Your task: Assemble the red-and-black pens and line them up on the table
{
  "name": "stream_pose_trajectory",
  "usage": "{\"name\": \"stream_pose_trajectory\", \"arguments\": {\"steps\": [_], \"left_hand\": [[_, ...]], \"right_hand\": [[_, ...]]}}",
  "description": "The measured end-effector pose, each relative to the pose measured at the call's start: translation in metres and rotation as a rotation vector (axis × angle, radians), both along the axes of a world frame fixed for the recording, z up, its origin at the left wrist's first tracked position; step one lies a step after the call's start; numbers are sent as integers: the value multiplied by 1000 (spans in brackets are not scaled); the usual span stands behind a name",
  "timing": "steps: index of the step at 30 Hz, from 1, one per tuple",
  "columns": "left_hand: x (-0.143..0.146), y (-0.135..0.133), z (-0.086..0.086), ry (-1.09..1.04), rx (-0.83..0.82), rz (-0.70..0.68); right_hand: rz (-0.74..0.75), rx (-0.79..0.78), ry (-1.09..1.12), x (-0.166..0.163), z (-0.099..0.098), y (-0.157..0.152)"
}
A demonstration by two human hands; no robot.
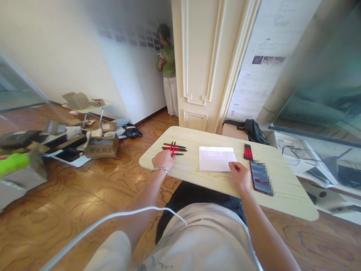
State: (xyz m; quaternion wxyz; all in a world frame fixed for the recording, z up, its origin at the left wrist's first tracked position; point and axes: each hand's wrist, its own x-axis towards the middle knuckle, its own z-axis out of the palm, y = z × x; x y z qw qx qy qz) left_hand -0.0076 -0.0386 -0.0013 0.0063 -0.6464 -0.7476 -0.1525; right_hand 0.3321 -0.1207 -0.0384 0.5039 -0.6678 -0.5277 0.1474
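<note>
My left hand (163,159), a bracelet on its wrist, rests on the pale wooden table (284,188), its closed fingers pinching a red pen at the near edge of a loose pile of red-and-black pens (175,148). My right hand (239,174) lies at the near right corner of a white sheet of paper (216,158), fingers curled, thumb touching the sheet's edge. Whether it grips anything is unclear. A neat bundle of red-and-black pens (247,151) lies right of the paper, above a dark phone (261,177).
A black bag (254,130) sits behind the table by a cream panelled door. Open cardboard boxes (101,146) and clutter cover the wooden floor at left. A person in a green top (168,71) stands far back by the wall. A white cable (113,218) crosses my lap.
</note>
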Motion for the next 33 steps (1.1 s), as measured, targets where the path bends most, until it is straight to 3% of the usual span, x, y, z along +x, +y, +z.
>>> {"name": "stream_pose_trajectory", "arguments": {"steps": [5, 9, 14, 18, 21, 25, 33], "left_hand": [[2, -4, 1, -23, 9, 16], [14, -19, 0, -187, 107, -45], [76, -55, -11, -525, 121, -367], [131, -82, -19, -636, 62, -538], [153, -89, -21, -626, 23, -606], [160, -88, -21, -563, 14, -662], [145, -82, -27, -278, 209, -660]], "right_hand": [[-6, -13, -28, -4, 0, -2], [-17, 20, -57, -11, 5, -6], [138, 42, 32, -29, 18, -11], [237, -16, 216, -39, 22, -5], [264, -44, 339, -37, 19, 0], [281, -84, 352, -30, 13, 4], [189, -309, -69, -8, 22, 19]]}}
